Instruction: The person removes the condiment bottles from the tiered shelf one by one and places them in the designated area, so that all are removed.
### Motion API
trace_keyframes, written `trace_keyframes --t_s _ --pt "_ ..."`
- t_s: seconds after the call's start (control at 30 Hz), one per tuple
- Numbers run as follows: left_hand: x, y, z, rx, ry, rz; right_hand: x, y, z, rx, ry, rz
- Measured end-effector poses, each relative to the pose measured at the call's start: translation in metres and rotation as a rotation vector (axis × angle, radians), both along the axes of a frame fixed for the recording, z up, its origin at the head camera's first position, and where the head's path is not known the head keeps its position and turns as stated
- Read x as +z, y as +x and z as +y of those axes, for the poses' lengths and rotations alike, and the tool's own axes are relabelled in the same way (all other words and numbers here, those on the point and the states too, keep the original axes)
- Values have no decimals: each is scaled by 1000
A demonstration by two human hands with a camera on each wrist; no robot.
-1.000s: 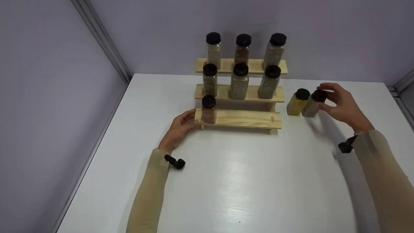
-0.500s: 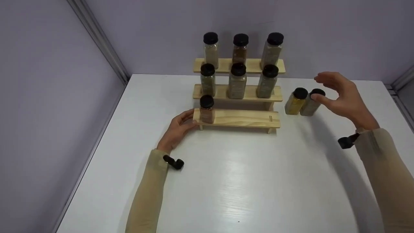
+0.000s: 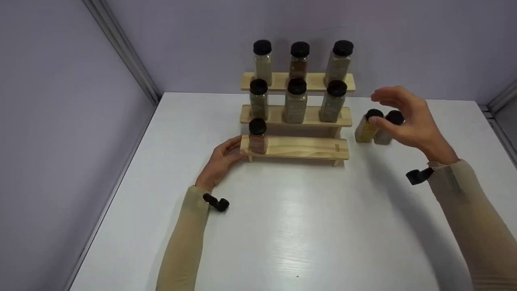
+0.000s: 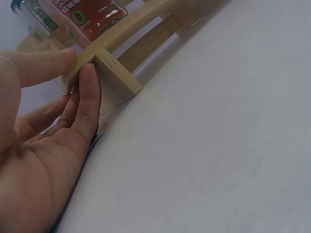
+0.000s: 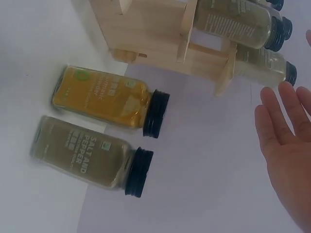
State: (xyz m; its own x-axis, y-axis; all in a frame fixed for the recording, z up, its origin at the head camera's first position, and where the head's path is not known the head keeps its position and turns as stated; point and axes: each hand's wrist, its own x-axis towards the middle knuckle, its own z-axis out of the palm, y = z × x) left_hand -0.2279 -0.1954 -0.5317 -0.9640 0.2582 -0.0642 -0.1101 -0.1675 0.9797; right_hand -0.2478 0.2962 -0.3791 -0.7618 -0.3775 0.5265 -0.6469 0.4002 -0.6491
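Observation:
My left hand [image 3: 220,161] pinches the left end of the bottom step of a wooden spice rack [image 3: 307,147]. In the left wrist view the thumb lies over the board [image 4: 124,34] and the fingers are beneath it. A jar of reddish spice [image 3: 258,139] stands on that step, close to this hand. My right hand [image 3: 408,119], empty with thumb and fingers spread apart, hovers over two black-capped jars right of the rack. One is the yellow turmeric jar [image 5: 104,96]; beside it stands the salt and pepper jar [image 5: 85,153]. The hand partly covers both in the head view.
Three spice jars stand on the middle step [image 3: 274,115], among them a greyish one [image 3: 296,105]. Three more stand on the top step [image 3: 278,81], near the back wall [image 3: 202,48]. The white table [image 3: 258,226] stretches out in front of the rack.
My right hand has let go of the salt and pepper jar beside the turmeric jar, lifted off it, then moved left over the turmeric jar. The left hand stays on the rack.

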Motion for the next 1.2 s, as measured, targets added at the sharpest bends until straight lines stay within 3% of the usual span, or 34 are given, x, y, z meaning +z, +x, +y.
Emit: trace_keyframes --t_s 0.43,0.67,0.83,1.2 --pt "1 1 1 6 -12 2 2 8 -33 70 -37 -29" --pt "1 1 1 14 9 -1 6 8 -49 114 13 -6" --pt "0 0 3 6 15 -13 9 11 -58 152 17 -38" --pt "2 0 1 27 19 -13 7 7 -84 192 43 10"
